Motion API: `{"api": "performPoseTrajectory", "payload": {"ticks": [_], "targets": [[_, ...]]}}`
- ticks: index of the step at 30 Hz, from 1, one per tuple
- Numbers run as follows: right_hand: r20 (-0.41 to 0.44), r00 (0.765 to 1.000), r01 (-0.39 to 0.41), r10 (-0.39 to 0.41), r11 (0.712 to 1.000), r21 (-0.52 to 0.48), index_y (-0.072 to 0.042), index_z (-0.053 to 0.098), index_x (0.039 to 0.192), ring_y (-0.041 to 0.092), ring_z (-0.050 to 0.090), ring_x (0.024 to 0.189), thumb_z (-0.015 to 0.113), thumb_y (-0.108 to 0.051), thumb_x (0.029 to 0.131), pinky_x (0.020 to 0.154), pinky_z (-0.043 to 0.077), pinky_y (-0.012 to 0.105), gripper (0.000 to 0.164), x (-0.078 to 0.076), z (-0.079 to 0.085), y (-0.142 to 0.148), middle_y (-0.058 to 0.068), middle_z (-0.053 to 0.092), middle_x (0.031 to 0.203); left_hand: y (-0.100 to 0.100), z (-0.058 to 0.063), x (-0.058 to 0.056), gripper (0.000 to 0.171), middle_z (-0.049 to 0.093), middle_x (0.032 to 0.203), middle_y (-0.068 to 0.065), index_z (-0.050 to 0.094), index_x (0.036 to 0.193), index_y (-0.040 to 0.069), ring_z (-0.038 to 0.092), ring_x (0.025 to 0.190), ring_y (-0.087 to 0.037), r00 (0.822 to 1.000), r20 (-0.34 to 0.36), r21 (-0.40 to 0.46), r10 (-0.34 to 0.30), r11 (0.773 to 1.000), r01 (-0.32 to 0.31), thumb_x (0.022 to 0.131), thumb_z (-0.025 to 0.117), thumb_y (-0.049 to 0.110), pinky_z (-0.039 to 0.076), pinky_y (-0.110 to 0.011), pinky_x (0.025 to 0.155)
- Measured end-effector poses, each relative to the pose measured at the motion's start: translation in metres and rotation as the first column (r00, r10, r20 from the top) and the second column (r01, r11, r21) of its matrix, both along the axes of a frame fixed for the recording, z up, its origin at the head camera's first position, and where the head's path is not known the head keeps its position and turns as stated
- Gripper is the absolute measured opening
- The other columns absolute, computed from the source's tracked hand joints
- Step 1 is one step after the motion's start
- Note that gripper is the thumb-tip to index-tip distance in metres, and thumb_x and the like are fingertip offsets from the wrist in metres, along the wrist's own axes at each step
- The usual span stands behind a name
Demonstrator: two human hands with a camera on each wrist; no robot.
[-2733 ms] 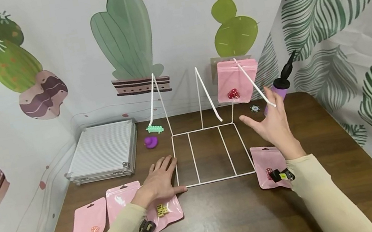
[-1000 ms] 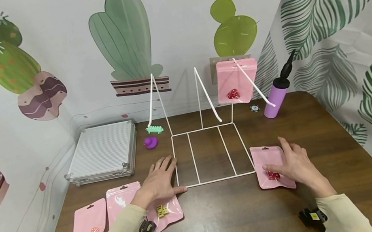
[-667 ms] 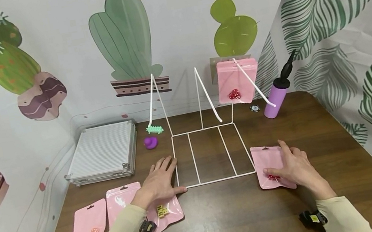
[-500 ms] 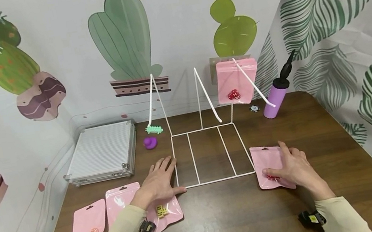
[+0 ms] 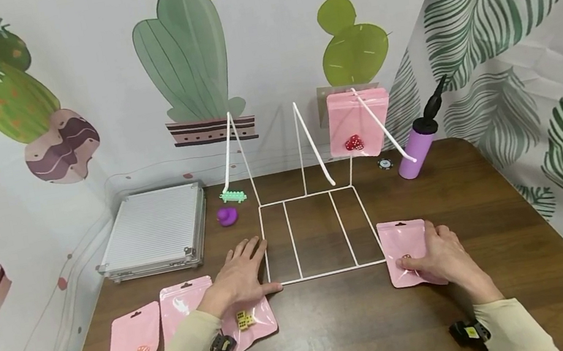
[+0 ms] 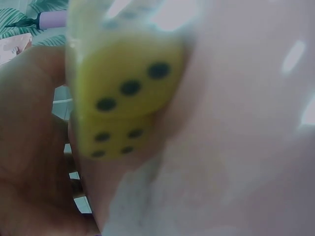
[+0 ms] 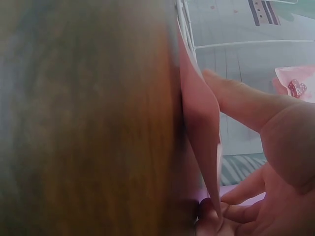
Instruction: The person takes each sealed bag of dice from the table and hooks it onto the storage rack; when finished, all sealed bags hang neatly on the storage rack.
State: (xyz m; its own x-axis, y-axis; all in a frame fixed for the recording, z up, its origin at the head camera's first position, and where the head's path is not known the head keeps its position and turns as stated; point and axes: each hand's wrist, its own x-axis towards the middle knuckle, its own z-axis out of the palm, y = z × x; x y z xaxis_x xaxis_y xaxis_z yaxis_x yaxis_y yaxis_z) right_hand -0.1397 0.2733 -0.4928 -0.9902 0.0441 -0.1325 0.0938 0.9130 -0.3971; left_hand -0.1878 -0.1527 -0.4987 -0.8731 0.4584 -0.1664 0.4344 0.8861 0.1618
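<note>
In the head view my right hand (image 5: 448, 259) is at a pink zip pouch (image 5: 400, 236) lying by the rack's front right corner. The thumb lies over the red dice inside it, and the fingers pinch its right edge, as the right wrist view shows at the pouch's (image 7: 199, 105) bent side. My left hand (image 5: 239, 274) rests with fingers spread at the left side of the white wire rack (image 5: 331, 271), over a pink pouch (image 5: 261, 318) with yellow dice. Those yellow dice (image 6: 128, 83) fill the left wrist view. Another pink pouch (image 5: 355, 116) with red dice hangs on the rack's right hook.
Two more pink pouches, one with orange dice (image 5: 134, 349) and one partly under the left arm (image 5: 179, 298), lie at left. Behind stand a silver case (image 5: 156, 227), a purple duck (image 5: 227, 216), a green toy (image 5: 233, 196), a poker chip (image 5: 384, 164) and a purple pump (image 5: 415, 156).
My right hand has come down from the right hook to the pouch on the table. Its fingers have since drawn in to the pouch's right edge. The left hand has stayed put.
</note>
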Motion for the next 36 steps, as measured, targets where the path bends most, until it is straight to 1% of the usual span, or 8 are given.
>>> {"api": "performPoseTrajectory", "payload": {"ticks": [5, 9, 14, 22, 30, 36], "targets": [[0.016, 1.000, 0.009, -0.009, 1.000, -0.011, 0.019, 0.025, 0.140, 0.050, 0.051, 0.098, 0.081, -0.057, 0.067, 0.085, 0.046, 0.061, 0.119, -0.0002, -0.0013, 0.0000, 0.038, 0.043, 0.114, 0.0000, 0.0000, 0.0003, 0.107, 0.023, 0.160, -0.014, 0.025, 0.155, 0.013, 0.022, 0.146, -0.037, 1.000, -0.003, 0.000, 0.003, 1.000, -0.003, 0.075, 0.062, 0.075, 0.022, -0.059, 0.116], [0.034, 0.999, 0.015, -0.014, 1.000, -0.012, 0.017, 0.024, 0.141, 0.051, 0.054, 0.092, 0.081, -0.058, 0.067, 0.082, 0.047, 0.061, 0.119, -0.0007, -0.0023, -0.0003, 0.038, 0.043, 0.114, -0.0002, -0.0005, 0.0008, 0.107, 0.024, 0.160, -0.014, 0.026, 0.155, 0.013, 0.023, 0.146, -0.038, 1.000, -0.010, 0.010, 0.001, 1.000, -0.001, 0.075, 0.063, 0.074, 0.023, -0.059, 0.116], [0.050, 0.999, 0.019, -0.019, 1.000, -0.012, 0.016, 0.022, 0.142, 0.052, 0.054, 0.088, 0.080, -0.060, 0.066, 0.079, 0.047, 0.062, 0.122, -0.0008, -0.0012, -0.0010, 0.038, 0.041, 0.114, -0.0005, -0.0003, 0.0007, 0.107, 0.025, 0.160, -0.015, 0.026, 0.155, 0.012, 0.023, 0.146, -0.038, 1.000, -0.012, 0.013, 0.001, 1.000, 0.000, 0.075, 0.063, 0.074, 0.023, -0.059, 0.116], [0.047, 0.998, 0.040, -0.038, 0.998, -0.038, 0.012, 0.020, 0.144, 0.048, 0.054, 0.083, 0.083, -0.057, 0.065, 0.074, 0.048, 0.058, 0.122, 0.0005, 0.0006, -0.0036, 0.034, 0.040, 0.110, -0.0004, -0.0006, 0.0010, 0.107, 0.024, 0.160, -0.014, 0.025, 0.155, 0.013, 0.023, 0.146, -0.037, 1.000, -0.006, 0.010, 0.000, 1.000, 0.000, 0.075, 0.063, 0.074, 0.022, -0.058, 0.117], [-0.005, 0.999, 0.041, -0.041, 0.997, -0.060, 0.013, 0.019, 0.143, 0.046, 0.055, 0.081, 0.086, -0.046, 0.066, 0.074, 0.050, 0.060, 0.118, 0.0012, 0.0006, -0.0056, 0.033, 0.037, 0.108, 0.0006, -0.0002, 0.0004, 0.108, 0.023, 0.160, -0.014, 0.024, 0.156, 0.013, 0.023, 0.146, -0.038, 1.000, -0.007, 0.001, -0.001, 1.000, 0.001, 0.075, 0.062, 0.075, 0.022, -0.059, 0.117], [-0.016, 0.998, 0.051, -0.053, 0.994, -0.092, 0.012, 0.017, 0.145, 0.046, 0.055, 0.083, 0.087, -0.043, 0.066, 0.075, 0.050, 0.059, 0.119, 0.0014, 0.0020, -0.0065, 0.034, 0.035, 0.112, 0.0000, 0.0010, 0.0007, 0.108, 0.023, 0.160, -0.014, 0.024, 0.156, 0.013, 0.023, 0.146, -0.038, 1.000, -0.003, 0.000, -0.005, 1.000, 0.005, 0.075, 0.062, 0.075, 0.022, -0.059, 0.117]]}}
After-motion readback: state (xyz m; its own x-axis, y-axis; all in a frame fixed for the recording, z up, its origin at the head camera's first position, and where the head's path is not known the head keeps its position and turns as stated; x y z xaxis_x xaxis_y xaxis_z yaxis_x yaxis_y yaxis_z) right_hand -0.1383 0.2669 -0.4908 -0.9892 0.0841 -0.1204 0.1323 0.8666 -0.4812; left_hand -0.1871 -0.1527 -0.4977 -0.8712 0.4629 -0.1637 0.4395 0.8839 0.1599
